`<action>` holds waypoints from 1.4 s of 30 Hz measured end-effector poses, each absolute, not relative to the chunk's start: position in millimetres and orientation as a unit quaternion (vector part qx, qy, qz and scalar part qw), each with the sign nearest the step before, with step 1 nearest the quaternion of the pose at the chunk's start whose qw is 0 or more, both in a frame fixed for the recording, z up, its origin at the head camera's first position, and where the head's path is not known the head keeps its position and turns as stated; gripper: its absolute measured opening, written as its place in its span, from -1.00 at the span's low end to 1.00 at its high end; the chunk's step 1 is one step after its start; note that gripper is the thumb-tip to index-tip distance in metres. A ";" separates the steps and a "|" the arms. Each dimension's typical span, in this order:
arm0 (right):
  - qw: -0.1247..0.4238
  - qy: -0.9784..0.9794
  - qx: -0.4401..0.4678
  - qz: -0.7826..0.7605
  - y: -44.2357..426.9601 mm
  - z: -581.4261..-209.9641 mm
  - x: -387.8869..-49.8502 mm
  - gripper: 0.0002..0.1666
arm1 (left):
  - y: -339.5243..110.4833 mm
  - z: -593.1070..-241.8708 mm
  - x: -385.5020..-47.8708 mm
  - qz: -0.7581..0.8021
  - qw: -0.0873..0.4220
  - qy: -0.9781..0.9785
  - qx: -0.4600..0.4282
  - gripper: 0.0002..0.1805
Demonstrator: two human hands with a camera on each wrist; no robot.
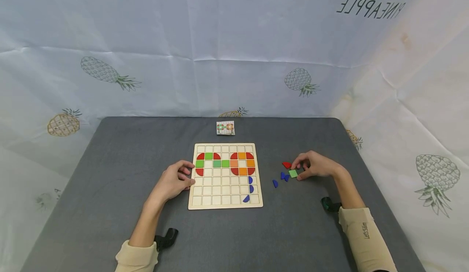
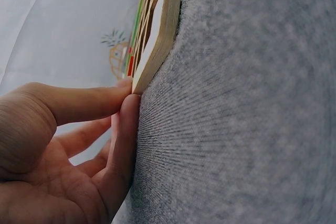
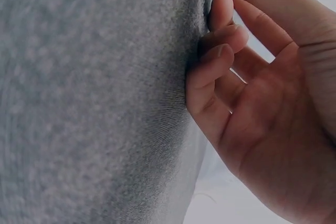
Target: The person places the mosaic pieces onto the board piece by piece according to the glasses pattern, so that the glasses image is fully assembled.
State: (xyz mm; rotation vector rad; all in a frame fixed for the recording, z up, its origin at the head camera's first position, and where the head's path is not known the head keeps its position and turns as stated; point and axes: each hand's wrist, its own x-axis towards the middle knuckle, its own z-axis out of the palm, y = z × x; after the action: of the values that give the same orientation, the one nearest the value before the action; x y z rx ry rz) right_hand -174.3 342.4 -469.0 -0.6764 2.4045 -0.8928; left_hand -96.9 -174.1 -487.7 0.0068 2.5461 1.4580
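A light wooden grid board (image 1: 212,190) lies flat on the table. My left hand (image 1: 174,181) holds its left edge, and the left wrist view shows the thumb and a finger pinching a corner of the board (image 2: 163,35). Red, green and orange tiles fill cells in its upper rows, and a few blue half-round pieces (image 1: 250,180) lie down its right side. To the right of the board, my right hand (image 1: 314,165) pinches a green square tile (image 1: 293,174) between thumb and forefinger. In the right wrist view the right hand (image 3: 262,103) hides that tile, its other fingers curled near the cloth.
Around the green tile lie a red piece (image 1: 286,165) and several blue pieces (image 1: 275,183). A small printed pattern card (image 1: 225,128) sits beyond the board. Dark grey cloth covers the table (image 1: 286,231), and a pineapple-print curtain (image 1: 227,84) hangs behind it.
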 end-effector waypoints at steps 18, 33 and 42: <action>0.212 0.866 -0.258 -0.372 322.5 -457.2 -167.6 -0.69 | -174.8 -487.3 -98.1 0.497 0.106 0.861 0.006 -0.51; 0.170 0.869 -0.290 -0.364 210.7 -445.3 -172.3 -0.65 | -175.2 -487.2 -100.2 0.497 0.106 0.861 0.008 -0.51; 0.179 0.858 -0.351 -0.329 143.5 -443.8 -184.8 -0.69 | -176.6 -485.9 -100.2 0.498 0.110 0.860 0.009 -0.51</action>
State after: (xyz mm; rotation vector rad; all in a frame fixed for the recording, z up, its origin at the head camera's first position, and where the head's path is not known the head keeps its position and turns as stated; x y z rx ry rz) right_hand -184.8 143.5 -443.8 -0.9929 2.4266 -0.9307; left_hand -100.2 -176.6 -485.9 0.0275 2.5267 1.4643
